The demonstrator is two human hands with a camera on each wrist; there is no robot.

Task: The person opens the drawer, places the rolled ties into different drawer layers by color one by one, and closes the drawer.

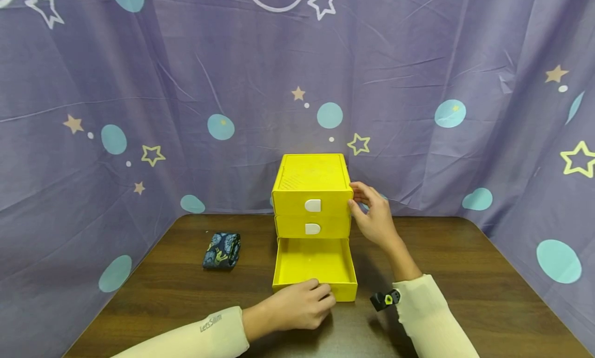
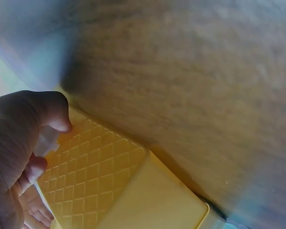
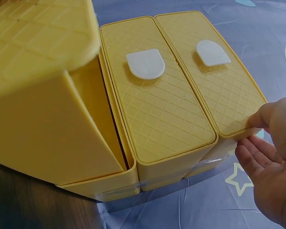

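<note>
A yellow three-drawer unit (image 1: 313, 172) stands on the wooden table. Its bottom drawer (image 1: 345, 292) is pulled out toward me, with the yellow inside showing from above. At that drawer's front is my left hand (image 1: 297, 304); in the left wrist view its thumb and fingers pinch the pale handle (image 2: 47, 139). My right hand (image 1: 377, 218) grips the unit's upper right front corner, thumb on the front and fingers along the side. The upper two drawers are closed, each with a white handle (image 3: 147, 64).
A folded dark blue patterned cloth item (image 1: 221, 250) lies on the table (image 1: 158, 296) left of the unit. Behind the table hangs a purple curtain (image 1: 260, 167) with stars and dots. A black device (image 1: 385, 299) sits at the right sleeve.
</note>
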